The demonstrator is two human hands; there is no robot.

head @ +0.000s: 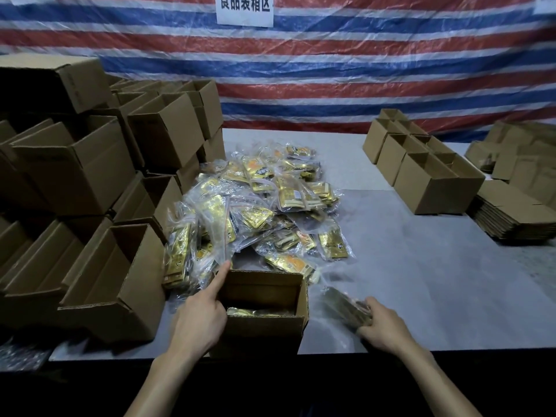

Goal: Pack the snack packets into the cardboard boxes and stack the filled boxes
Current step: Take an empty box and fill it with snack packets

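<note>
An open cardboard box (264, 326) stands at the table's near edge, with gold snack packets (258, 312) lying in its bottom. My left hand (201, 317) rests against the box's left wall, forefinger stretched along the rim and the other fingers curled. To the right of the box, my right hand (382, 325) grips a blurred bundle of packets (346, 307) in clear plastic, just above the table. Behind the box lies a big heap of bagged gold packets (258, 203).
Open cardboard boxes are stacked high on the left (90, 182). A row of open boxes (427, 173) stands at the right, with flattened cartons (517, 218) beyond. The grey table (421, 281) runs to a striped tarp wall (331, 70).
</note>
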